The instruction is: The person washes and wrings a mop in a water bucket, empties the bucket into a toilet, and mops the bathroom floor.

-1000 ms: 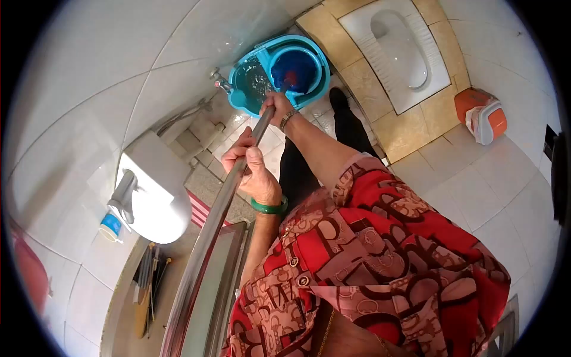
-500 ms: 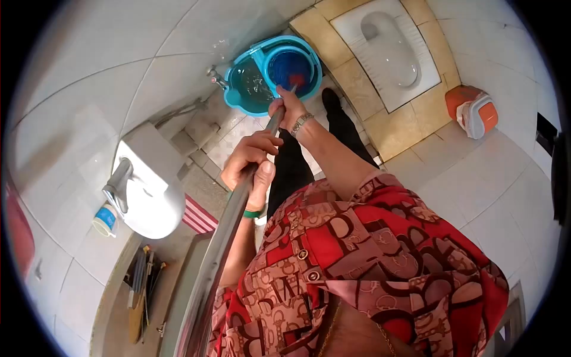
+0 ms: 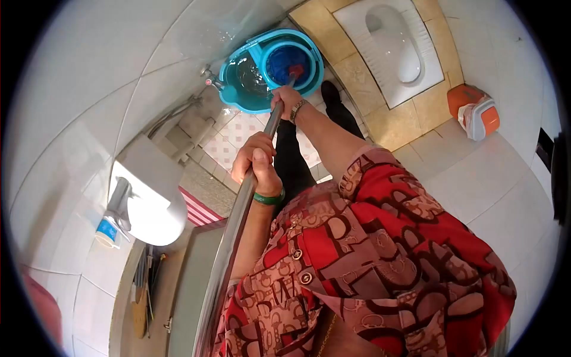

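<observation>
Both hands are wrapped round the long metal handle of a mop (image 3: 238,217), which runs from the lower left up to a bucket. My left hand (image 3: 259,162), with a green bangle at the wrist, is closed on the middle of the pole, thumb on top. Lower on the pole, close to the bucket's rim, my right hand (image 3: 286,102) is closed round it; a metal watch is on that wrist. The mop's red joint (image 3: 295,71) and blue head sit in the round basket of the turquoise bucket (image 3: 242,101). Water fills the bucket's other side.
A squat toilet (image 3: 395,50) lies in a raised tiled surround at the upper right. Beside it stands an orange and white bin (image 3: 479,119). A white washbasin (image 3: 151,205) and an open cabinet (image 3: 140,297) are on the left. A tap (image 3: 211,82) juts from the wall by the bucket.
The pole's middle and my left hand have shifted slightly right in view. My right hand stays by the rim, and the mop's red joint appears a little higher in the basket.
</observation>
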`<state>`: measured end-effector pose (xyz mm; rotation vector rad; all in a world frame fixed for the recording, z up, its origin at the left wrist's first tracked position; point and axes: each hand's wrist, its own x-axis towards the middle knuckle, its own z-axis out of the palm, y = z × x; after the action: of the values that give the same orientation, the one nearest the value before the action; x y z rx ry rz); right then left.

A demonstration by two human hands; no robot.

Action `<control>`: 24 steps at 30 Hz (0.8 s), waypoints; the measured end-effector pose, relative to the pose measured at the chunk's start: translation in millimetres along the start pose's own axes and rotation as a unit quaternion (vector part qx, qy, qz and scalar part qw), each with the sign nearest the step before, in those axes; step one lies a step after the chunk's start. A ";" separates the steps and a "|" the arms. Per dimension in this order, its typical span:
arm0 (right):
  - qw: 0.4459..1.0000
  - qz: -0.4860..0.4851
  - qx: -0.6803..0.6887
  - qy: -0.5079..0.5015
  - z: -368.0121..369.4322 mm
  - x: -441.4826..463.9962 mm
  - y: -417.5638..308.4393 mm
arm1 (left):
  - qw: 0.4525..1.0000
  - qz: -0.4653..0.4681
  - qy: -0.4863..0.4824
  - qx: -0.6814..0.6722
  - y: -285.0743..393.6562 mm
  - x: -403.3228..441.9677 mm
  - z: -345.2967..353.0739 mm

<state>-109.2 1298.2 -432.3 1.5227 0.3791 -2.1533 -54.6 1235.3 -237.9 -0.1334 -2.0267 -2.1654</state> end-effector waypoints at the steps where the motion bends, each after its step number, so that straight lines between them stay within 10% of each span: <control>1: 1.000 0.008 -0.013 -0.004 2.1 3.6 -3.1 | 1.000 -0.007 0.007 0.003 -3.5 3.7 0.2; 12: 1.000 -0.018 0.006 -0.016 14.1 44.7 19.5 | 0.985 -0.085 0.147 -0.008 -25.6 -3.0 -39.5; 18: 0.997 -0.068 0.005 0.027 17.1 -4.9 40.2 | 0.960 -0.044 0.276 -0.031 72.0 -41.0 -41.9; 24: 1.000 -0.007 0.012 -0.020 39.8 -40.3 80.6 | 0.985 0.018 0.173 -0.025 138.6 -20.3 -82.7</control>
<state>-88.0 1219.4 -377.2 1.4912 0.3535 -2.2027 -4.6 1145.9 -111.5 0.1858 -1.7637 -2.0485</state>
